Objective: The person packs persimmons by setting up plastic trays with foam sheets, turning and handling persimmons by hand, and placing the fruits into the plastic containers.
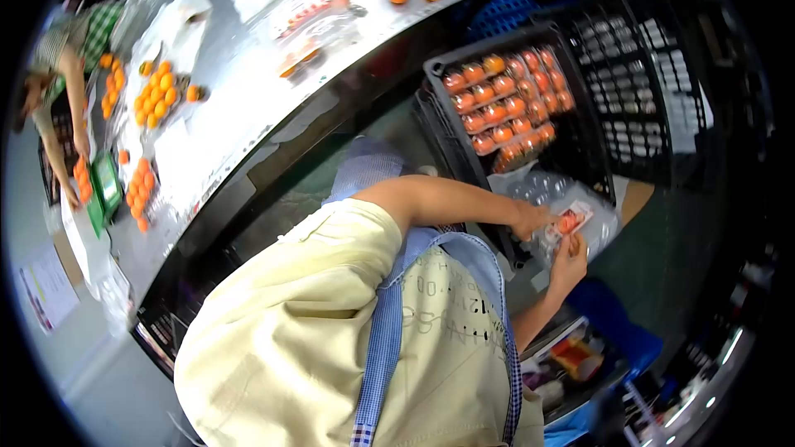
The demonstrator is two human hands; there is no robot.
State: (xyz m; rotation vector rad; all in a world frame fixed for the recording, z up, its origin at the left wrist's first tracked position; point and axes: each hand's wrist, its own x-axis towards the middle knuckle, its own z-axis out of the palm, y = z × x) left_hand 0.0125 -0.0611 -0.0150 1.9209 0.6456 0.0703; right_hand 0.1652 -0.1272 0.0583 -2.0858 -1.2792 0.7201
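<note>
My left hand [534, 219] reaches in from the left, its fingers together at the edge of a clear plastic pack [600, 219]. From below, my right hand [570, 261] pinches the lower edge of a red-and-white label [571, 218] lying over the pack. The pack is beside a black crate [432, 69] that holds clear trays of orange-red fruit [497, 108]. Empty clear tray cavities [538, 188] show just above my left hand.
Black slatted crates [617, 74] stand at the upper right. A long metal table [240, 108] carries orange fruit [156, 95] and plastic bags. Another person's arms [73, 99] reach toward a green container [104, 190] at the far left. A blue bag [617, 327] lies lower right.
</note>
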